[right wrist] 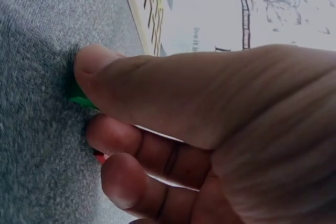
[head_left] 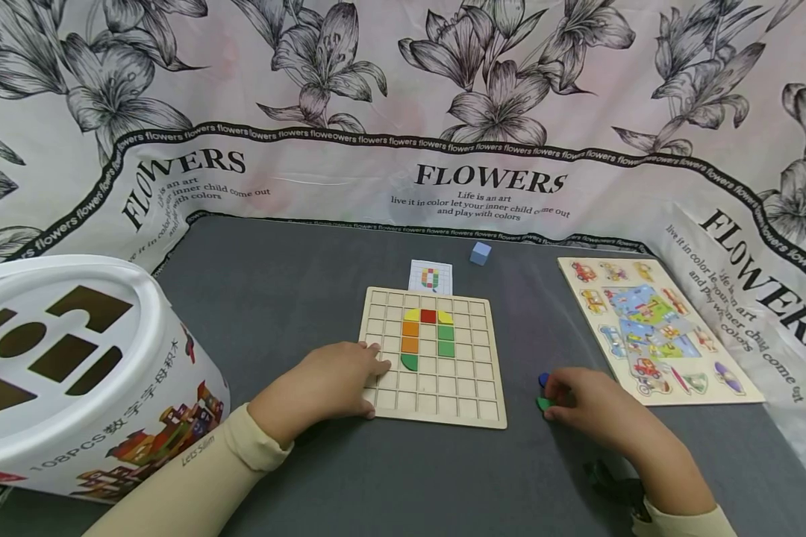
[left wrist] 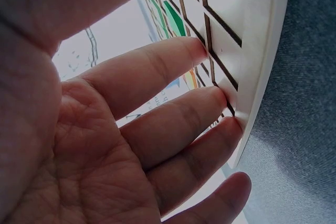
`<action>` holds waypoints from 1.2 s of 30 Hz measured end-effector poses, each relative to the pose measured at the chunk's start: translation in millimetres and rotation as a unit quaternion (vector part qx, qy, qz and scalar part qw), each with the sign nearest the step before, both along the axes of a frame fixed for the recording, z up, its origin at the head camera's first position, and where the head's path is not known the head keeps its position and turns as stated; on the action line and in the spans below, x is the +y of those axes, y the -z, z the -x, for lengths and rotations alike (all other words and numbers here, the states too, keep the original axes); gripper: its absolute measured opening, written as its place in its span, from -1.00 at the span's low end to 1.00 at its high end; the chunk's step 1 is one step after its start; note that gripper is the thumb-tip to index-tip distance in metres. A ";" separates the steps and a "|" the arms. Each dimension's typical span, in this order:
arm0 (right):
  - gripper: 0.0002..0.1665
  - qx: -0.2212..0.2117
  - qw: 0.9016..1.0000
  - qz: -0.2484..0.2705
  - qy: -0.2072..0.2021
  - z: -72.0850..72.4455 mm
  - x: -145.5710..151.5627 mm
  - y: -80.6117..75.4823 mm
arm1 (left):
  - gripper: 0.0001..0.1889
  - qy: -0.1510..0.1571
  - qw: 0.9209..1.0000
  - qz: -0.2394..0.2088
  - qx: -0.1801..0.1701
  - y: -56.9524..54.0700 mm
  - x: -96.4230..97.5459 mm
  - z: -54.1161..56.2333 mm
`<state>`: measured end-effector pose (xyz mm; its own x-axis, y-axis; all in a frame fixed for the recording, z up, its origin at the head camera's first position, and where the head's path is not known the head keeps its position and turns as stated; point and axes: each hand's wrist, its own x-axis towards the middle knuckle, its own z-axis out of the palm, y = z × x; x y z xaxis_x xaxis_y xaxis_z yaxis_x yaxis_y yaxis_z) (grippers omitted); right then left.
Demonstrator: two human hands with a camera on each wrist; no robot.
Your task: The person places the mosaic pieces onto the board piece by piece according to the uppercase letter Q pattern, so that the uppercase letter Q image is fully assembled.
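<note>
A wooden grid board (head_left: 470,388) lies on the cloth in front of me. Set on it in an arch are a red square (head_left: 428,316), yellow pieces (head_left: 445,318), orange squares (head_left: 410,337), green squares (head_left: 446,341) and a green quarter-round (head_left: 410,362). My left hand (head_left: 329,382) rests at the board's left edge, its extended fingertips touching the grid in the left wrist view. To the board's right, my right hand (head_left: 598,406) pinches a small green piece (right wrist: 81,99) low at the cloth, mostly hidden by the thumb. A blue piece (head_left: 543,379) shows beside those fingertips.
A pattern card (head_left: 431,277) lies behind the board, with a blue cube (head_left: 480,253) to its right. A picture puzzle board (head_left: 672,328) lies at far right. A large white bucket with shape holes (head_left: 154,358) stands at left. Flowered cloth (head_left: 349,171) hangs behind.
</note>
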<state>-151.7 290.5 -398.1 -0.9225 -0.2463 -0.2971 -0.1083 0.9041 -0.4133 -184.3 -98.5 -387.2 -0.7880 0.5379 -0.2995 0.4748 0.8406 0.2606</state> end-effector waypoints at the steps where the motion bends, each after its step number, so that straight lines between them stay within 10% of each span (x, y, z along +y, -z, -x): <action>1: -0.78 0.001 1.000 0.000 0.001 -0.4 0.2 0.4 | -0.28 0.001 1.000 0.000 0.000 0.0 0.1 0.0; 22: -0.83 0.107 0.992 0.014 0.067 4.1 7.3 4.6 | -0.28 0.000 1.000 0.003 -0.003 0.8 0.5 -0.1; 28: -0.84 0.173 0.979 0.103 0.020 13.8 -38.2 -12.3 | -0.28 -0.006 1.000 0.006 -0.004 -0.7 -0.2 -0.7; 36: -0.90 0.124 0.982 0.120 -0.071 50.8 -120.2 4.4 | -0.28 -0.002 1.000 0.007 0.004 0.7 1.4 -0.7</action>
<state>-202.5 170.2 -402.5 -0.9107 -0.4128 0.0155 -0.3505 0.7524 -0.5577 -183.5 -97.1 -387.9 -0.7927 0.5306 -0.3002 0.4734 0.8460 0.2453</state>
